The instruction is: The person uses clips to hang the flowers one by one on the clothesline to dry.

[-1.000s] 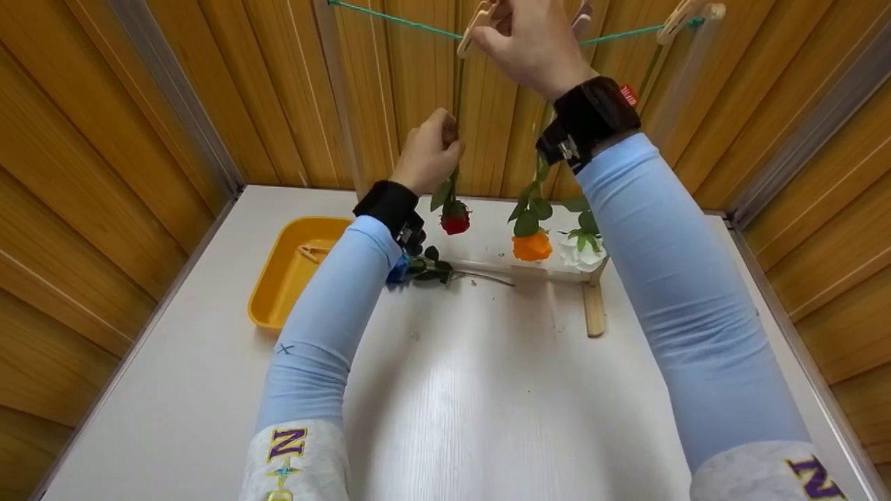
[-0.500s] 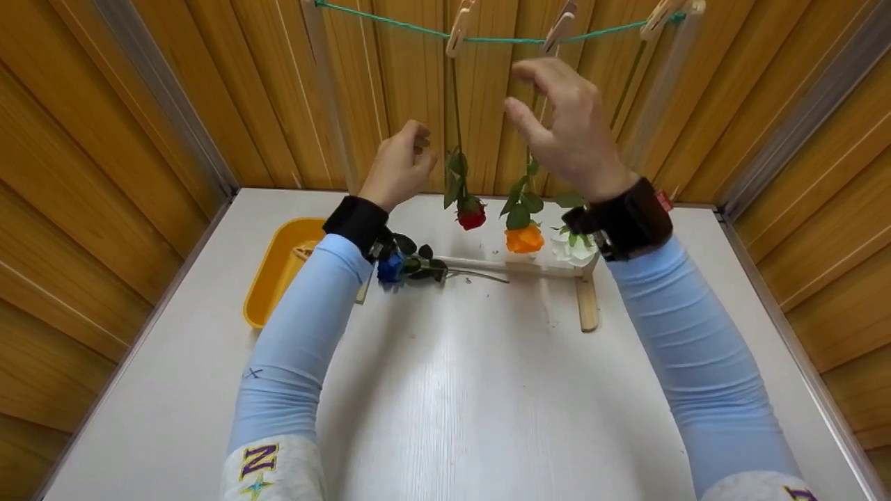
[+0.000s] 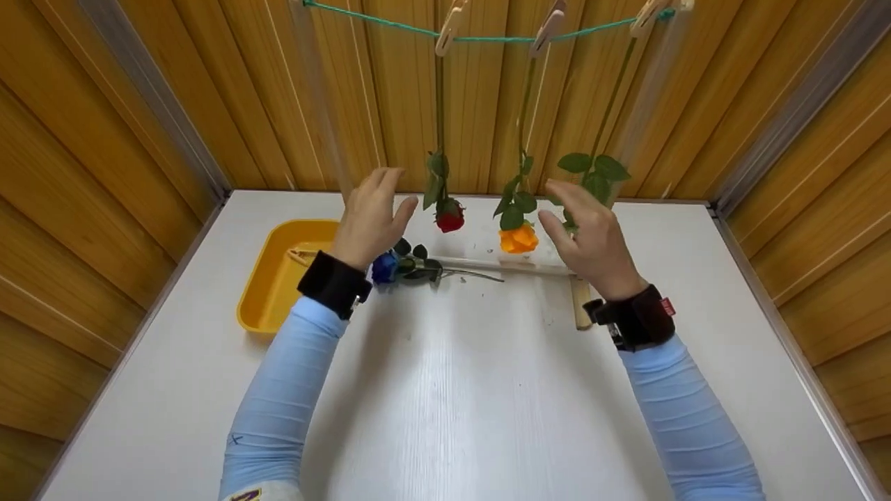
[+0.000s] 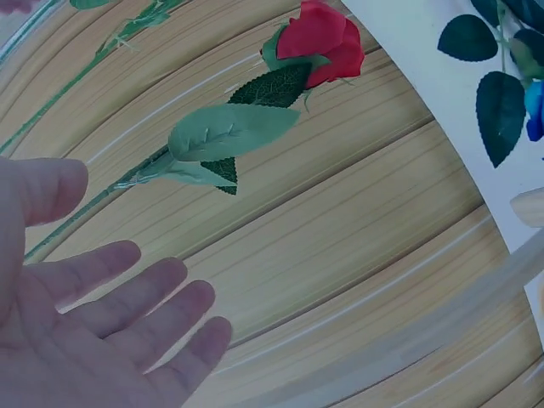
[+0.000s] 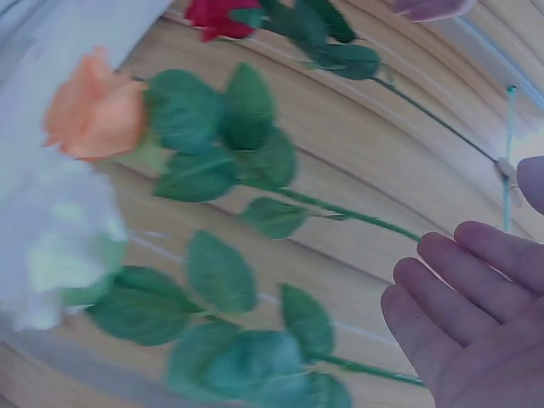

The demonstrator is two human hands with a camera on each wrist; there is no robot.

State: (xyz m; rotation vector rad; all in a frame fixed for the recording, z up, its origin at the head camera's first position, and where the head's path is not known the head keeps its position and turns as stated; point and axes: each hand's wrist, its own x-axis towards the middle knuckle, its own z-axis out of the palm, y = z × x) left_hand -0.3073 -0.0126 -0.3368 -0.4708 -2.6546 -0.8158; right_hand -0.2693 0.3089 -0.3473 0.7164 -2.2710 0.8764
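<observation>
My left hand (image 3: pixel 369 217) hovers with fingers spread and nothing in its palm, left of the red rose (image 3: pixel 450 216). The right hand (image 3: pixel 590 240), likewise bare, is right of the orange rose (image 3: pixel 518 239) and covers most of the white rose (image 5: pixel 64 246) in the head view. These three roses hang head down by their stems from a green cord (image 3: pixel 494 40). Clothespins (image 3: pixel 449 29) clip the stems to it. On the table behind the left hand lies a blue rose (image 3: pixel 385 267), its stem pointing right.
A yellow tray (image 3: pixel 252 306) with a clothespin (image 3: pixel 301 256) inside stands at the left. The rack's bottom bar (image 3: pixel 501 265) and wooden foot (image 3: pixel 581 306) rest on the white table (image 3: pixel 445 417). Wood-panelled walls (image 3: pixel 90 174) enclose the back and sides.
The right hand has let go of the red rose's clothespin and come down and right. My left hand has released the red rose's stem and drawn down and left.
</observation>
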